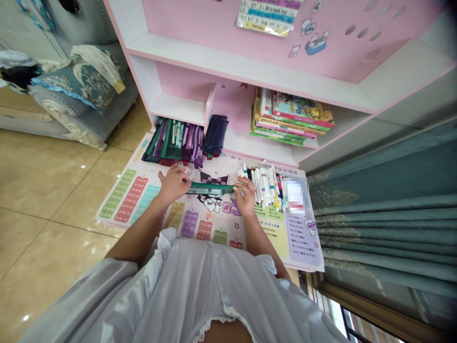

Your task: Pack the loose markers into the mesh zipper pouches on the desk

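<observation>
A green mesh pencil pouch [210, 189] is stretched between my two hands above the printed desk mat [178, 214]. Pale pens show through its side. My left hand [174, 183] pinches the left end, and my right hand [244, 194] grips the right end with the fingers bent. Just beyond my right hand lies a spread of white-barrelled marker pens [264, 185]. Past my left hand sit several filled pouches, green and purple [174, 140], with pens visible inside. A stack of dark blue pouches [215, 133] lies beside them.
A pink and white shelf unit [243, 66] rises at the back of the desk, holding a stack of books [293, 114]. A blurred-out item [296, 196] lies right of the markers. Teal curtains [389, 200] hang at right; a sofa [89, 90] stands at left.
</observation>
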`<state>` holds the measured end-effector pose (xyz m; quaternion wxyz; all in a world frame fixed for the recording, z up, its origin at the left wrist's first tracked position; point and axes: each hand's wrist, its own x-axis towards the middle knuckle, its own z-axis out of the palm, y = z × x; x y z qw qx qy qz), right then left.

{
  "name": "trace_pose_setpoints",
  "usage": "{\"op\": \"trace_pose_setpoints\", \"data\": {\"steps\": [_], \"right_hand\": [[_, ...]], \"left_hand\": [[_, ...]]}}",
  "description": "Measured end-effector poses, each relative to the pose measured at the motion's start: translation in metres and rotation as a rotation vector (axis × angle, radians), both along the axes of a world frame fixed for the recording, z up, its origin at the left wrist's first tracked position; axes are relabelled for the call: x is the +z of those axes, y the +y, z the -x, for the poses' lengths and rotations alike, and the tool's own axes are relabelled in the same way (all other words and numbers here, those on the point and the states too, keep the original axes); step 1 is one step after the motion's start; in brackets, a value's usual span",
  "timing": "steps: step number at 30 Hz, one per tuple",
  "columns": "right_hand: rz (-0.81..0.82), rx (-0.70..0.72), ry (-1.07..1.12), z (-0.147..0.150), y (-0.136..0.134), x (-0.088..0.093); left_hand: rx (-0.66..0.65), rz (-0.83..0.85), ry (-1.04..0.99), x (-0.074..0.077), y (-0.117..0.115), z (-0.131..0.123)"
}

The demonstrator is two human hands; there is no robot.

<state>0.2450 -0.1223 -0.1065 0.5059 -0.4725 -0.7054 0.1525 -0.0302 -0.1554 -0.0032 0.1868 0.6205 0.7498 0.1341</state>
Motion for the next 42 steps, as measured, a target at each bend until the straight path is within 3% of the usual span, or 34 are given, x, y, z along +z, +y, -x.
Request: {"op": "trace_pose_setpoints", "data": {"steps": [9, 18, 42], "right_hand": [[0.008, -0.001, -0.009, 0.0, 0.0, -0.001], [0.019, 0.015, 0.018, 0.0, 0.0, 0.001], [0.017, -0.007, -0.034, -0.002, 0.0, 0.0]], "left_hand": [[0.031, 0.014, -0.011, 0.005, -0.003, -0.002], [0.047, -0.018, 0.006, -0.002, -0.003, 0.006], [0.092, -0.016, -0.006, 0.001, -0.006, 0.013]]}}
